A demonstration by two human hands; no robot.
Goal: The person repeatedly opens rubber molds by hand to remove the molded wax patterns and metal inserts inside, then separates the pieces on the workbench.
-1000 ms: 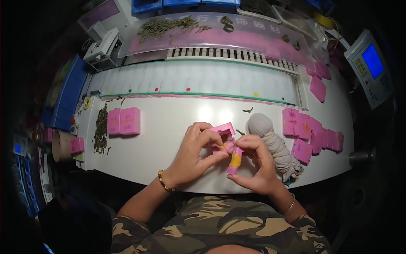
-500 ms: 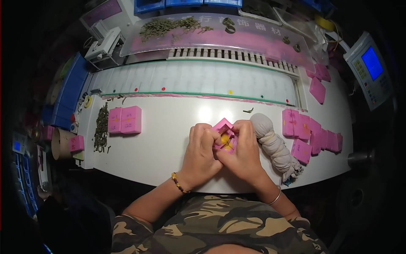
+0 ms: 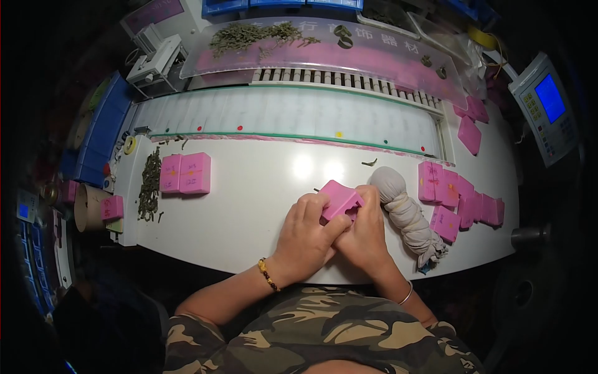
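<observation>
Both my hands grip one pink rubber mold (image 3: 340,197) above the white table. My left hand (image 3: 305,234) is closed on its left side, and my right hand (image 3: 366,237) is closed on its right side, thumbs near each other at the lower edge. The mold is bent, with a notched, dark gap showing on its right. A small dark sliver pokes out by its upper left corner. Just right of my right hand lies a twisted, tied whitish cloth bundle (image 3: 405,215). One small green piece (image 3: 369,163) rests on the table beyond it.
Two pink molds (image 3: 185,173) stand at left, beside a heap of small green pieces (image 3: 149,187). More pink molds (image 3: 444,222) cluster at right. Behind are a white panel with a green edge (image 3: 274,136), a translucent tray (image 3: 261,56) with green pieces, and a blue-screened device (image 3: 545,103).
The mold has turned over and moved slightly down and right; its yellow-marked opening no longer shows. My hands have shifted their hold around it.
</observation>
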